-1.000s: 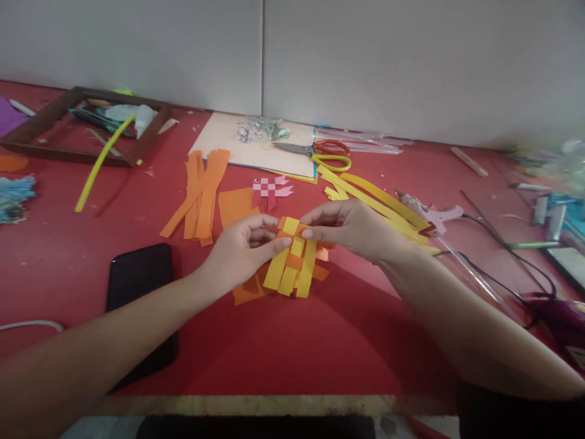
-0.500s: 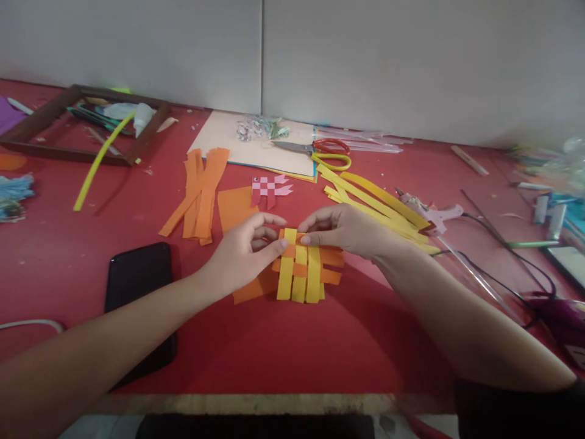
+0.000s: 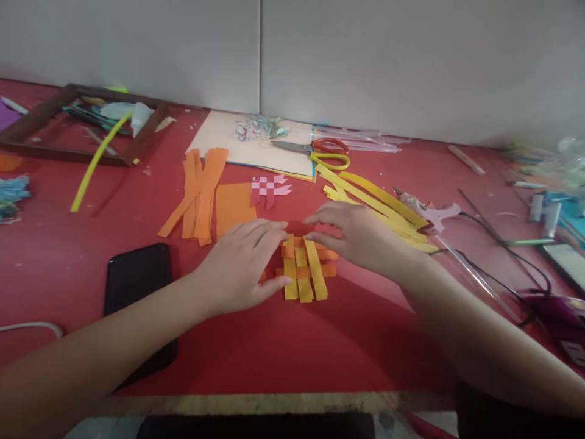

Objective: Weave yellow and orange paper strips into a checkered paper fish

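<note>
Since the earlier frame, the left hand (image 3: pixel 242 262) has been opening out, its thumb dropping nearer along the side of the weave (image 3: pixel 300 272), while the weave's right yellow band (image 3: pixel 315 265) is now slanting away from the other two.

The left hand is spreading loosely, thumb and fingers apart; whether its tips are touching the weave's left side I cannot tell. The right hand (image 3: pixel 365 235) is holding its thumb and fingers apart too, the thumb seemingly resting at the far end of the slanting band.

The weave is lying between the hands: to the right of the left hand, and to the left and slightly near of the right hand. Its yellow bands are running near to far, its orange bands left to right. The right hand is sitting nearer the slanting band, the left hand nearer the left edge.

Outward, an orange sheet (image 3: pixel 235 207) is showing beyond the left hand, with a fish (image 3: pixel 265 186) overlapping its right edge. Orange strips (image 3: pixel 212 195) are lying farther left, yellow strips (image 3: pixel 397 213) beyond the right hand, and a phone (image 3: pixel 139 280) is resting on the surface (image 3: pixel 274 353) at left.
</note>
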